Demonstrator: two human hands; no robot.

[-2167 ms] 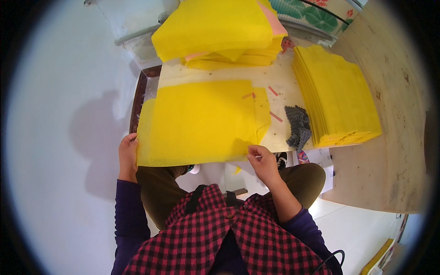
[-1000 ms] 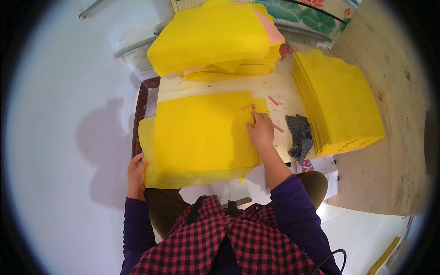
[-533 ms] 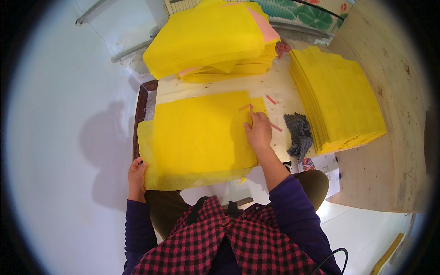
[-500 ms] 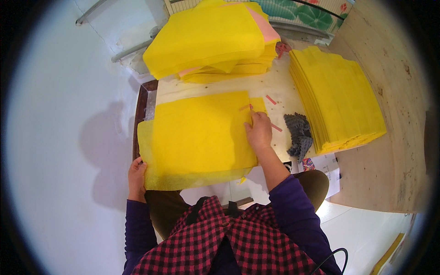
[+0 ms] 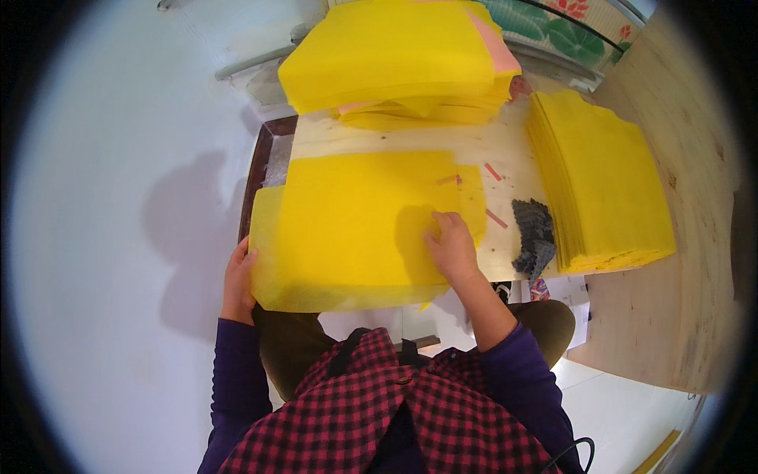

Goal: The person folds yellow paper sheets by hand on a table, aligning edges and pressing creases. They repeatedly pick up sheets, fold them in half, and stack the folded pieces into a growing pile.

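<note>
Thin yellow fabric sheets, loosely layered, lie across the near part of the wooden table and overhang its front edge. My left hand is closed on their left edge, thumb on top and the other fingers mostly hidden. Over the right half of the sheets is my right hand, thumb and forefinger apart with nothing between them. It casts a shadow on the yellow fabric; whether it touches the fabric, I cannot tell. Just beyond it, a small reddish strip sits at the top sheet's right edge.
A tall pile of yellow sheets with pink pieces stands at the back. Another yellow stack is at the right, beside a crumpled dark grey cloth. Two red strips lie on the wooden tabletop. A white wall rises at left.
My right hand has come off the spot by the small reddish strip and drawn nearer to me over the sheets. My left hand keeps its hold. The whole view has shifted slightly.
</note>
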